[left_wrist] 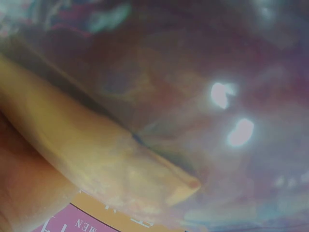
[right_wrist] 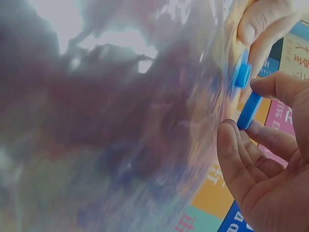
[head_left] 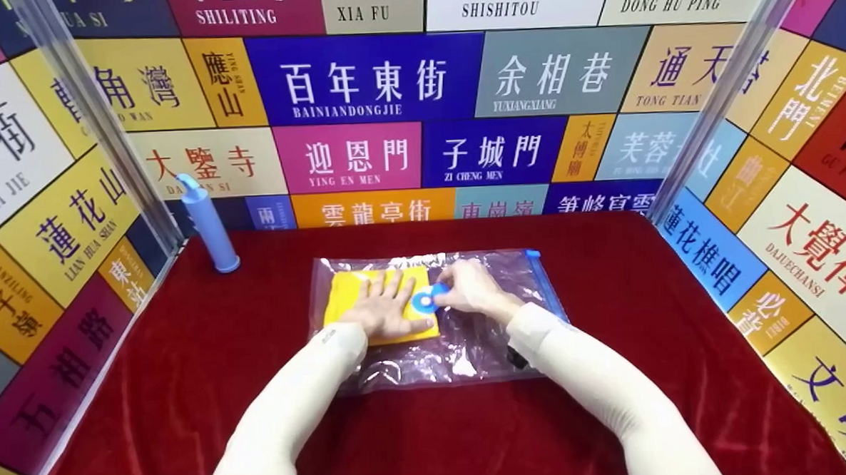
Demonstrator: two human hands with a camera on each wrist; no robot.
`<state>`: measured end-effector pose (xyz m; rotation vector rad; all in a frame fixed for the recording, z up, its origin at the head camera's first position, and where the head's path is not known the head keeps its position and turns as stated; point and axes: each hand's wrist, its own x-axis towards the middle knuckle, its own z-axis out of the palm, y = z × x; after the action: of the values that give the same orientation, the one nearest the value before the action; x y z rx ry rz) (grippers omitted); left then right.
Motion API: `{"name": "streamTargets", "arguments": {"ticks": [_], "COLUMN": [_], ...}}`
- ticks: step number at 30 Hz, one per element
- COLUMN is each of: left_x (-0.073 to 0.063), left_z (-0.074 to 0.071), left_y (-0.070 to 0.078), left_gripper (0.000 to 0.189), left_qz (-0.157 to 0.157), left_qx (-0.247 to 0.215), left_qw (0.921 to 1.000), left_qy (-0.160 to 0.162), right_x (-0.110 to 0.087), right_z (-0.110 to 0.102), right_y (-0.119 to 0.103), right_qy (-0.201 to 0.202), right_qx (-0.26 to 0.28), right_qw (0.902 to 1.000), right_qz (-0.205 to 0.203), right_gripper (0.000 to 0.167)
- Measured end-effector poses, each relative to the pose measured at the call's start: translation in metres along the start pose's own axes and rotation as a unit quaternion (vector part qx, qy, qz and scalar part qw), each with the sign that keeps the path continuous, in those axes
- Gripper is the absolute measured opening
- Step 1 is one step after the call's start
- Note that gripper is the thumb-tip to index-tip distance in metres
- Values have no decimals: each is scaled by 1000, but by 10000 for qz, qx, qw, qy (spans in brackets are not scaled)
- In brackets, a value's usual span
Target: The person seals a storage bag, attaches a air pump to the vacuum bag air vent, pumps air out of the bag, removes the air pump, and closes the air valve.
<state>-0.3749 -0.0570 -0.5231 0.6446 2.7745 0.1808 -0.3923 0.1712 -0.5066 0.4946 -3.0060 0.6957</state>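
A clear plastic storage bag (head_left: 407,367) lies flat on the table, with a folded yellow cloth (head_left: 343,291) inside its left half. Spread wide, my left hand (head_left: 387,307) rests on the bag over the cloth. Beside its thumb sits a round blue-and-white valve (head_left: 424,302), whose blue stem shows in the right wrist view. My right hand (head_left: 470,287) pinches a blue valve cap (right_wrist: 250,110) between thumb and fingers, just off the valve. Whether a hinge joins cap and valve is hidden. Only blurred plastic and cloth fill the left wrist view.
A light blue hand pump (head_left: 212,225) stands upright at the back left of the dark red cloth-covered table (head_left: 432,437). Along the bag's right edge runs a blue zip strip (head_left: 550,285). Printed panels (head_left: 373,75) wall the table at back and sides.
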Motion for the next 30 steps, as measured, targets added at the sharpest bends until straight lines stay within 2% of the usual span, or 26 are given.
{"name": "streamTargets", "arguments": {"ticks": [7,16,25,30], "left_x": [1,2,5,2], "left_z": [0,1,4,1], "left_y": [0,-1,-2,-2], "left_gripper": [108,108,106,107], "left_qz": [10,-1,-28,-23], "left_qx": [6,29,13,-3], "left_qw": [10000,10000,10000,10000], "left_qy": [-6,21,-39,24], "right_x": [-6,-15,-26,-31], "right_z": [-19,-45,-57,-65], "right_y": [25,67,99,115], "right_qy": [-29,252,428,487], "right_qx": [179,-98,-79,-207], "right_qw": [9991,9978,9956,9937], "right_qz": [388,606,830,992], "right_gripper": [44,45,43,45]}}
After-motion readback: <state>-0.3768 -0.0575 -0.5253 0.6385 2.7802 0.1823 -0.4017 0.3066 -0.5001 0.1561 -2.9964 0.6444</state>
